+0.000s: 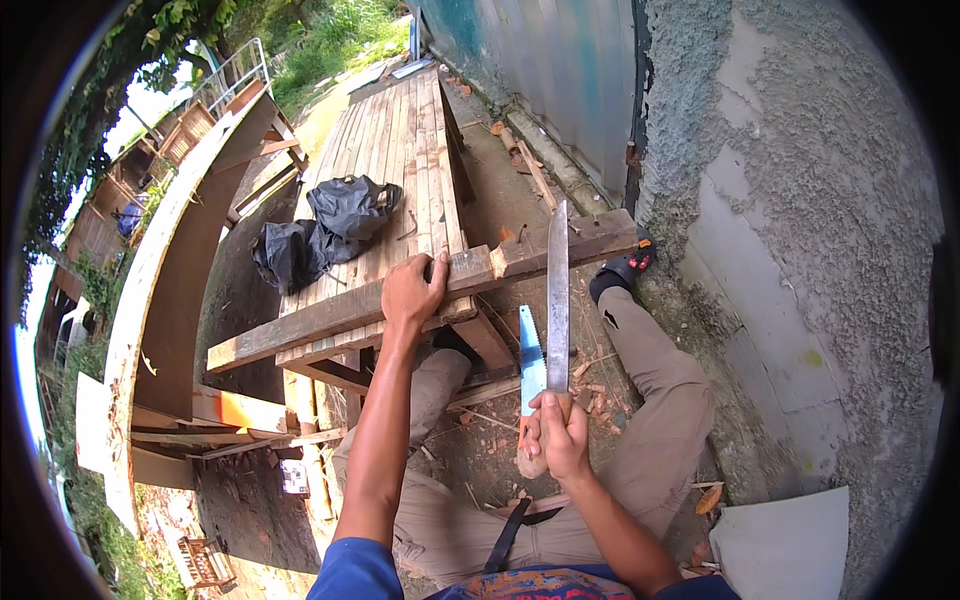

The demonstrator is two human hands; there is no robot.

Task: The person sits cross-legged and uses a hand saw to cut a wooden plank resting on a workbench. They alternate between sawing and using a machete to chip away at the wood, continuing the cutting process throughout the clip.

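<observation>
My left hand [412,290] presses down on a weathered wooden plank [330,318] that lies across a slatted wooden table [400,150]. My right hand [556,436] grips the handle of a long machete [558,290], blade pointing up and away, its tip near the plank's right end. A blue-bladed handsaw [531,362] leans just left of the machete, below the plank. My legs in khaki trousers stand under the plank, one foot in a black sandal [622,270] beyond it.
A black bag [330,225] lies on the table. A rough plastered wall [800,200] rises at the right, with a corrugated metal sheet [560,70] farther back. Wood chips litter the dirt. A curved wooden structure [190,260] and an orange-painted board [240,408] are at the left.
</observation>
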